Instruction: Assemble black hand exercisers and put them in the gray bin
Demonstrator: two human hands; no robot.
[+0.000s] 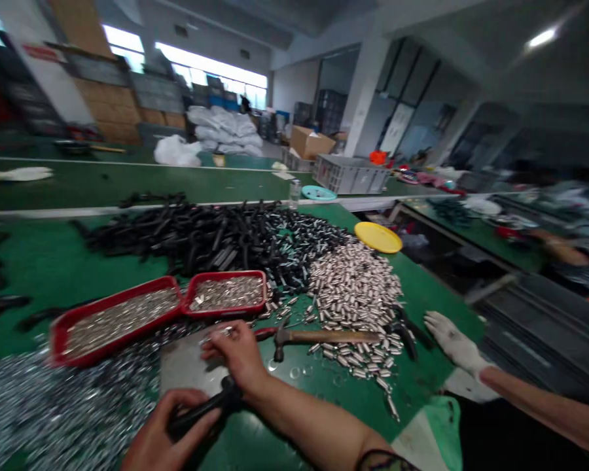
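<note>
My left hand is wrapped round a black handle-like part at the bottom of the view. Its rounded end reaches under my right wrist. My right hand is closed over the grey metal plate, thumb and fingers pinched together, with a small shiny piece at the fingertips that is too blurred to name. Just beyond that hand sits a red tray of small metal pieces, and a longer red tray lies to its left. A hammer rests to the right of my right hand.
Black parts are heaped at the back, with silvery cylinders beside them. Loose metal pieces cover the left front. A yellow lid lies at the right edge. Another person's gloved hand rests on the right.
</note>
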